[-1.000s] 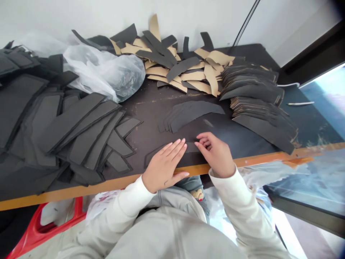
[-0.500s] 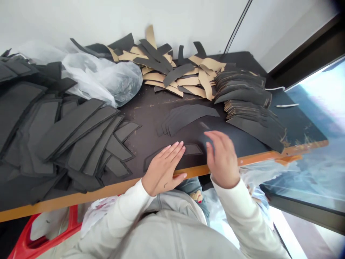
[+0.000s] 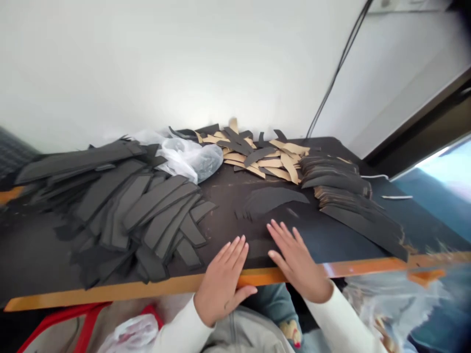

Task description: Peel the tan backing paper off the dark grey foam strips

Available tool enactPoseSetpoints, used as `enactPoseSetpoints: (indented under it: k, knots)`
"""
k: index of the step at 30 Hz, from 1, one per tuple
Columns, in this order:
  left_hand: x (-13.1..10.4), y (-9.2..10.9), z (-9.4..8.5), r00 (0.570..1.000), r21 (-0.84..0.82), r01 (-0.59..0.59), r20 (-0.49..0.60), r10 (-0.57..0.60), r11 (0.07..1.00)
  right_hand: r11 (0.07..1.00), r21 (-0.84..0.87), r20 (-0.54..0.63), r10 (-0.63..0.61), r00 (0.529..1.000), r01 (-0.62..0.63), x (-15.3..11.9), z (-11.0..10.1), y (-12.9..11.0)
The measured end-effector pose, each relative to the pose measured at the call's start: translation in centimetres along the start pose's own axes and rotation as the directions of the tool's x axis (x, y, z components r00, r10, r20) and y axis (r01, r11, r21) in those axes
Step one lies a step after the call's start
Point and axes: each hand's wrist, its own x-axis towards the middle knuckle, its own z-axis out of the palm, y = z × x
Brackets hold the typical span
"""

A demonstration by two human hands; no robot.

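Note:
My left hand (image 3: 222,280) lies flat, fingers together, at the front edge of the dark table (image 3: 110,294). Beside it my right hand (image 3: 296,262) is spread flat, palm down. Both press on a thin dark curved piece (image 3: 257,247) that shows between them. Just beyond the fingertips rests a small fanned stack of dark curved pieces (image 3: 272,200). Neither hand grips anything.
A broad heap of long dark foam strips (image 3: 140,215) covers the left of the table. A clear plastic bag (image 3: 191,159) and a pile of tan and black cutouts (image 3: 265,157) lie at the back. A tall stack of curved pieces (image 3: 349,196) stands right. A red crate (image 3: 73,326) sits below.
The camera has tilted up, showing more wall. My right hand has gone from pinching at the piece to lying flat and spread on it. The left hand stays pressed flat.

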Motion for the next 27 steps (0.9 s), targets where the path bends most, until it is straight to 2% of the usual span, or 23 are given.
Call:
enactPoseSetpoints:
  k: [3, 5, 7, 9, 10, 12, 13, 15, 16, 17, 18, 20, 22, 24, 26, 27]
  knots:
    - [-2.5, -0.1, 0.2, 0.999, 0.063, -0.039, -0.01, 0.039, 0.997, 0.999, 0.042, 0.018, 0.029, 0.999, -0.03, 2.3, -1.0, 1.8]
    - [-4.3, -0.4, -0.2, 0.993, 0.088, -0.114, -0.006, 0.115, 0.99, 0.997, 0.077, 0.066, -0.015, 0.998, 0.01, 4.0, -0.9, 2.4]
    - [-6.1, -1.1, -1.1, 0.981, 0.069, -0.19, -0.021, 0.192, 0.979, 0.993, 0.104, 0.119, -0.072, 0.99, 0.059, 5.4, -0.3, 2.5]
    - [-7.3, -2.0, -2.8, 0.977, 0.062, -0.188, -0.094, 0.194, 0.98, 0.99, 0.106, 0.157, -0.108, 0.982, 0.092, 6.2, 0.7, 2.1]
    - [-7.7, -2.7, -3.9, 0.976, 0.08, -0.142, -0.155, 0.153, 0.987, 0.99, 0.1, 0.165, -0.117, 0.979, 0.101, 6.5, 1.2, 1.9]
    - [-7.9, -4.3, -6.3, 0.947, 0.143, 0.06, -0.321, -0.011, 0.988, 0.989, 0.089, 0.167, -0.129, 0.978, 0.115, 6.5, 2.1, 1.2]
    - [-7.8, -5.3, -7.5, 0.903, 0.169, 0.204, -0.413, -0.119, 0.964, 0.989, 0.087, 0.165, -0.134, 0.977, 0.121, 6.4, 2.4, 0.8]
    - [-7.3, -7.4, -9.7, 0.76, 0.178, 0.47, -0.581, -0.293, 0.865, 0.987, 0.092, 0.158, -0.145, 0.977, 0.132, 5.8, 2.7, -0.4]
    - [-7.0, -8.6, -10.5, 0.714, 0.184, 0.537, -0.619, -0.327, 0.823, 0.985, 0.097, 0.154, -0.154, 0.976, 0.14, 5.4, 2.6, -1.2]
    - [-6.6, -9.7, -11.1, 0.686, 0.192, 0.583, -0.637, -0.352, 0.789, 0.982, 0.107, 0.148, -0.168, 0.975, 0.153, 5.1, 2.5, -2.0]
    - [-6.1, -10.8, -11.4, 0.667, 0.201, 0.615, -0.648, -0.368, 0.762, 0.978, 0.119, 0.138, -0.185, 0.973, 0.169, 4.8, 2.2, -2.7]
    - [-5.3, -12.5, -11.5, 0.666, 0.232, 0.653, -0.629, -0.401, 0.721, 0.974, 0.13, 0.096, -0.201, 0.975, 0.188, 4.5, 1.3, -3.4]
    - [-4.6, -13.5, -11.0, 0.682, 0.264, 0.66, -0.603, -0.414, 0.703, 0.987, 0.091, 0.001, -0.135, 0.991, 0.134, 4.3, 0.1, -2.2]
    - [-4.1, -13.8, -10.5, 0.668, 0.26, 0.663, -0.629, -0.397, 0.702, 0.999, -0.009, -0.166, 0.031, 0.986, -0.033, 3.8, -1.3, 1.0]
    - [-3.7, -13.5, -10.4, 0.654, 0.224, 0.652, -0.649, -0.389, 0.724, 0.957, -0.124, -0.368, 0.201, 0.908, -0.263, 2.6, -2.6, 5.6]
    - [-3.6, -13.2, -10.4, 0.657, 0.204, 0.641, -0.644, -0.392, 0.74, 0.913, -0.184, -0.431, 0.258, 0.865, -0.364, 1.8, -3.2, 7.9]
